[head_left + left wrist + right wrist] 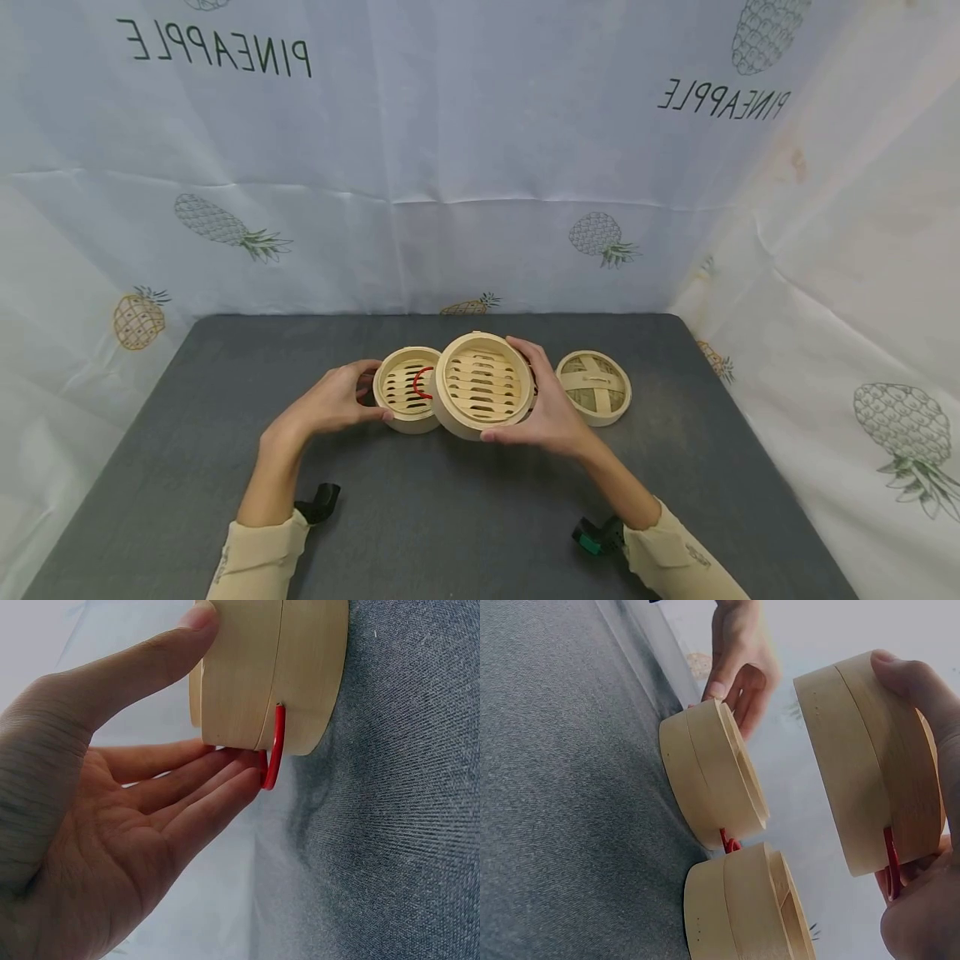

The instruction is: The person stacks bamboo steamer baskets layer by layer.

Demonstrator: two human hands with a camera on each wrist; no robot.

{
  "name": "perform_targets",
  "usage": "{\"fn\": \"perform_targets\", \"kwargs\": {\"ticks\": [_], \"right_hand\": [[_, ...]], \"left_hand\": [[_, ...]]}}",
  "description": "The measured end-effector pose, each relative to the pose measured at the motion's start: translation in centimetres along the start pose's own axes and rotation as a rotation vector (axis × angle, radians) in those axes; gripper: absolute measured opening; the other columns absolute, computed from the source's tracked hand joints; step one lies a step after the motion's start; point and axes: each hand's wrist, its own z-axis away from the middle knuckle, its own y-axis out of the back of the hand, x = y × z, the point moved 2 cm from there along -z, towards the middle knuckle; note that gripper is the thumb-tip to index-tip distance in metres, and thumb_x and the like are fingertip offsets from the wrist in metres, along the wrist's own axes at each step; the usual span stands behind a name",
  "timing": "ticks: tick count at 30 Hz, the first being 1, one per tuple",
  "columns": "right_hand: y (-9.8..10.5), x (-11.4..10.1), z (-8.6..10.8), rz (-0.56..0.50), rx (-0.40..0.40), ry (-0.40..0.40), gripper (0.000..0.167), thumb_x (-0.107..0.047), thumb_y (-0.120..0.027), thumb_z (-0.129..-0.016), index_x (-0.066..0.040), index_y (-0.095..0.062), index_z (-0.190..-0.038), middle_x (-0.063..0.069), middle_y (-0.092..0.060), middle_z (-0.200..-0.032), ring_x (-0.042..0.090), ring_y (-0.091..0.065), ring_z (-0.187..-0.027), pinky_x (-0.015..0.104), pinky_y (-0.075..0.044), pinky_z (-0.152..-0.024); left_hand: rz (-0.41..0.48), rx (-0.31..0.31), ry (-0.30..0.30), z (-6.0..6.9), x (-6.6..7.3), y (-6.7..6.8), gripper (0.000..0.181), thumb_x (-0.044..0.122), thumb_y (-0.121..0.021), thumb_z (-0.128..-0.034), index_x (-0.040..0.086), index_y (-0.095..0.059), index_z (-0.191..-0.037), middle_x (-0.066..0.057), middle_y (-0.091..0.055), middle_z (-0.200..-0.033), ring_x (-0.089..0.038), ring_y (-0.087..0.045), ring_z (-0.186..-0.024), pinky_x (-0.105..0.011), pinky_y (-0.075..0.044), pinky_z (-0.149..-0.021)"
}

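Note:
Two round bamboo steamer baskets with slatted floors sit close together in the head view. My left hand [333, 400] grips the left steamer basket [408, 421], which stands on the dark table; thumb and fingers lie on its wall. In the left wrist view the fingertips reach a red handle [277, 746]. My right hand [543, 412] holds the second steamer basket [456, 421] tilted above the table, overlapping the first in the head view. This raised basket [855, 765] has its own red handle [892, 862]. Beside the right hand lies a woven steamer lid [592, 387] with crossed bands.
The grey table [442, 517] carries the steamer pieces near its far side. A white pineapple-print cloth [480, 150] hangs behind and at both sides. Black wrist devices show under the left [322, 502] and right forearms.

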Motion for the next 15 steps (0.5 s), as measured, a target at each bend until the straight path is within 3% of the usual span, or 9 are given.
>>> {"fn": "perform_targets", "kwargs": {"ticks": [5,15], "right_hand": [[0.0,0.0,-0.3,0.001,0.007,-0.019,0.124,-0.029,-0.105,-0.07,-0.031,-0.03,-0.169,0.007,-0.039,-0.166,0.03,-0.052,-0.147,0.03,-0.052,-0.115],[-0.4,0.4,-1.4,0.052,0.012,-0.033,0.126,-0.029,-0.106,-0.07,-0.02,-0.03,-0.17,0.006,-0.04,-0.165,0.029,-0.053,-0.147,0.047,-0.052,-0.116]], "left_hand": [[0.003,-0.003,-0.004,0.1,0.1,0.0,0.089,0.026,-0.093,-0.0878,-0.009,-0.048,-0.155,-0.031,-0.062,-0.15,-0.048,-0.066,-0.136,-0.057,-0.06,-0.108],[0.013,-0.004,-0.016,-0.1,0.1,0.0,0.088,0.025,-0.093,-0.0877,-0.01,-0.049,-0.154,-0.031,-0.062,-0.15,-0.048,-0.066,-0.137,-0.055,-0.06,-0.109]]}}
